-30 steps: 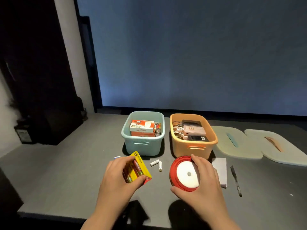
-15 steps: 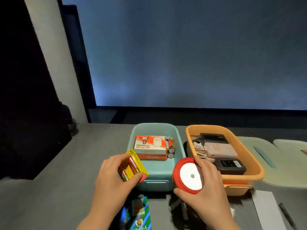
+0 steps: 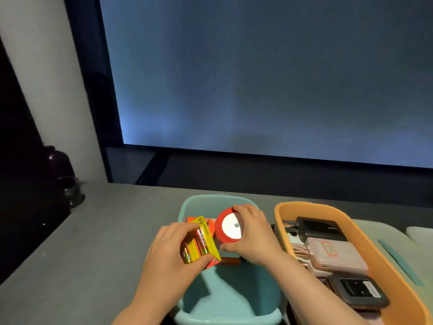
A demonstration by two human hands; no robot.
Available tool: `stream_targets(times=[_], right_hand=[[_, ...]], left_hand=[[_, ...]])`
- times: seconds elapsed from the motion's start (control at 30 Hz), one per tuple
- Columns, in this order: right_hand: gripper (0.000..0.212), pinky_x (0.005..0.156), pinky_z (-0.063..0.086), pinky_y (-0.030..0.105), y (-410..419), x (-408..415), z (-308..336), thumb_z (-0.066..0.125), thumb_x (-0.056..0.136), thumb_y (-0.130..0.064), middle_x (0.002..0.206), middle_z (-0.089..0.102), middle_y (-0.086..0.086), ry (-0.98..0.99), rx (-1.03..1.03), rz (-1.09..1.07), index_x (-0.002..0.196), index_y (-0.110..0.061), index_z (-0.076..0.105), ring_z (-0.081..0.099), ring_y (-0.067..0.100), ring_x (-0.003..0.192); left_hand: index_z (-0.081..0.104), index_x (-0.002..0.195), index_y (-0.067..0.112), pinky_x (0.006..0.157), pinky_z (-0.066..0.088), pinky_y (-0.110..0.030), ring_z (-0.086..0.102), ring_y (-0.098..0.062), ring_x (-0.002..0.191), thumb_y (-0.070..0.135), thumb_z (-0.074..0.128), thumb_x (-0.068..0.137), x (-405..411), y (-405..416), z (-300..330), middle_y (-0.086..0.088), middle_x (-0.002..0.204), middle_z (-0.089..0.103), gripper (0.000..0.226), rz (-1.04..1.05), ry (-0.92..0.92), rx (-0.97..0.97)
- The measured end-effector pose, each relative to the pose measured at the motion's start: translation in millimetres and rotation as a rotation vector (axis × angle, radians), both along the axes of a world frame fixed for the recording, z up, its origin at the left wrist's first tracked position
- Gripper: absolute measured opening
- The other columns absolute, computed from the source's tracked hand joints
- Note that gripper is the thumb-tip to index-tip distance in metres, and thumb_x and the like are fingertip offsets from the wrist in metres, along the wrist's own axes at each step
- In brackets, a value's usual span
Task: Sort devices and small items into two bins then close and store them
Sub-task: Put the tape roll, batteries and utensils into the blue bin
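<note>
Left hand (image 3: 168, 252): closed around AA battery pack (image 3: 201, 242), over teal bin (image 3: 230, 299).
Right hand (image 3: 253, 238): gripping red ribbon spool (image 3: 228, 227), over the same bin.
Orange bin (image 3: 384, 263), beside: holds 3 devices.
Risk: both items released together may collide, or land tilted on the orange box beneath.

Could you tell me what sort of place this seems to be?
Probably a dim screening or projection room: a large blank screen fills the wall behind a grey table with a teal bin and an orange bin.
</note>
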State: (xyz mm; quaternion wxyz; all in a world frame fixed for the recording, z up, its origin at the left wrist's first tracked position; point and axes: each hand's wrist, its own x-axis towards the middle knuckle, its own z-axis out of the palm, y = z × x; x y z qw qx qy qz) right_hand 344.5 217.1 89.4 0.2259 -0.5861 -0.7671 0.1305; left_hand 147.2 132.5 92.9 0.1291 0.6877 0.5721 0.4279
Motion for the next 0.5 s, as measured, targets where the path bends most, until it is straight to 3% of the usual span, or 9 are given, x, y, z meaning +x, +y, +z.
stream_targets(times=[0.2, 0.37, 0.43, 0.5], right_hand=[[0.098, 0.1, 0.04, 0.029, 36.0, -1.2, -22.6, 0.08, 0.06, -0.051, 0.138, 0.04, -0.009, -0.101, -0.164, 0.118, 0.141, -0.029, 0.031, 0.037, 0.015, 0.126], [0.086, 0.098, 0.039, 0.026, 39.5, 6.2, -22.9, 0.078, 0.065, -0.042, 0.136, 0.042, -0.009, -0.154, -0.162, 0.187, 0.138, -0.032, 0.034, 0.039, 0.015, 0.126], [0.079, 0.098, 0.043, 0.029, 40.1, 9.2, -20.1, 0.075, 0.067, -0.032, 0.136, 0.045, -0.008, -0.195, -0.129, 0.186, 0.136, -0.032, 0.036, 0.042, 0.016, 0.125], [0.072, 0.089, 0.05, 0.03, 40.1, 12.7, -19.4, 0.073, 0.068, -0.025, 0.13, 0.051, -0.011, -0.193, -0.126, 0.139, 0.131, -0.036, 0.039, 0.05, 0.016, 0.117]], left_hand=[[0.052, 0.118, 0.039, 0.085, 0.034, -0.018, 0.042, 0.002, 0.099, 0.052, 0.076, 0.067, -0.5, 57.9, -8.5, 0.029, 0.104, 0.047, 0.058, -0.03, 0.221, -0.033], [0.05, 0.124, 0.038, 0.091, 0.03, -0.023, 0.044, -0.007, 0.109, 0.053, 0.069, 0.072, -0.3, 97.6, -22.4, 0.018, 0.115, 0.054, 0.057, -0.049, 0.454, -0.13], [0.05, 0.126, 0.036, 0.094, 0.033, -0.026, 0.045, -0.009, 0.111, 0.051, 0.068, 0.074, 1.7, 108.0, -25.0, 0.015, 0.116, 0.055, 0.057, -0.075, 0.539, -0.154], [0.05, 0.125, 0.035, 0.095, 0.036, -0.029, 0.045, -0.011, 0.111, 0.052, 0.067, 0.076, 4.8, 115.7, -27.3, 0.013, 0.116, 0.056, 0.055, -0.105, 0.595, -0.186]])
